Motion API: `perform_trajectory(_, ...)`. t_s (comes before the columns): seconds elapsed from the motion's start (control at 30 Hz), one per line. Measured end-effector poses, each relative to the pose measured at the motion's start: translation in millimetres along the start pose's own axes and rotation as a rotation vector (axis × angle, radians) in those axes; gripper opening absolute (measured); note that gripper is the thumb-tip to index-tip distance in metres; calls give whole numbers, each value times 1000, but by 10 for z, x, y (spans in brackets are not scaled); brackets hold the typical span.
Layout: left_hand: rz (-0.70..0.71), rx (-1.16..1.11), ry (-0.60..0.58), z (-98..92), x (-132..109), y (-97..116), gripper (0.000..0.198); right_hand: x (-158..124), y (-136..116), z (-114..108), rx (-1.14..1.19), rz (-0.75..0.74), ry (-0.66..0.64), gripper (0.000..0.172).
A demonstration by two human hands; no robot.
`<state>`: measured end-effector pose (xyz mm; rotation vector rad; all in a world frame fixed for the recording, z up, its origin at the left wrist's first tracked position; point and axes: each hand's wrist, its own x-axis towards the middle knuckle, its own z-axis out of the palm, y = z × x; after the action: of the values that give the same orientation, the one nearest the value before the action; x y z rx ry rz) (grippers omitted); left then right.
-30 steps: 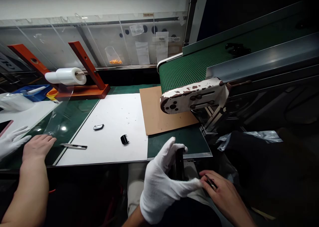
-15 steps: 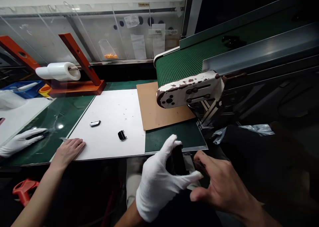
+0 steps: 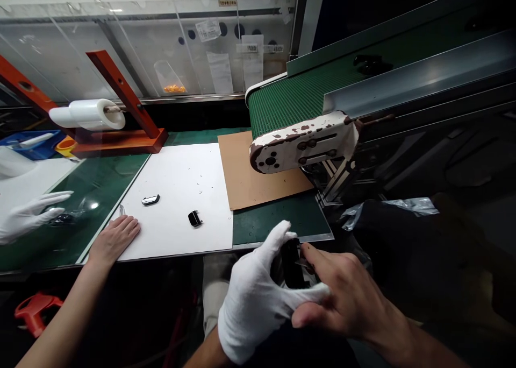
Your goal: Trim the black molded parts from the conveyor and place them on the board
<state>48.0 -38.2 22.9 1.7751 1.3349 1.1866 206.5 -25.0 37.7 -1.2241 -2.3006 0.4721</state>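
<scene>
Black part [image 3: 293, 266] in hands [image 3: 250, 298], outside bin [image 3: 40, 149]

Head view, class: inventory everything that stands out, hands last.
Worktop: one, green, centre
Sheets: two, white, on worktop
Small parts: two, dark, centre sheet
Conveyor: one, green, right
Belt items: count unclear, black, on conveyor
Cardboard: one, brown, beneath conveyor
Stand: one, orange, left
Film roll: one, whitish, on stand
Bins: two, blue and yellow, left
Other hands: two, bare and gloved, left
Left hand: one, white glove, holding black part
Right hand: one, bare, at same part
</scene>
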Motion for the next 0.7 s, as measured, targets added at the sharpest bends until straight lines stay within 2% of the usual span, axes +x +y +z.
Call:
perform_trajectory(0.3, -6, 14, 27, -9, 8, -60, 83, 9, 3, 96, -129, -40, 106, 81)
perform_trajectory(0.4, -18, 7, 12, -7, 28, -30, 84, 25, 20, 86, -7, -45, 75, 79)
perform_trajectory(0.47, -33, 26, -10, -12, 59, -49, 86, 18, 67, 78, 154, 9, 67, 82)
perform_trajectory(0.57, -65, 144, -49, -60, 145, -269, 84, -80, 230, 148, 382, 207, 88, 86)
perform_trajectory(0.7, -112, 279, -65, -247, 316, -856, 74, -393, 533, 498, 590, 472, 121, 58)
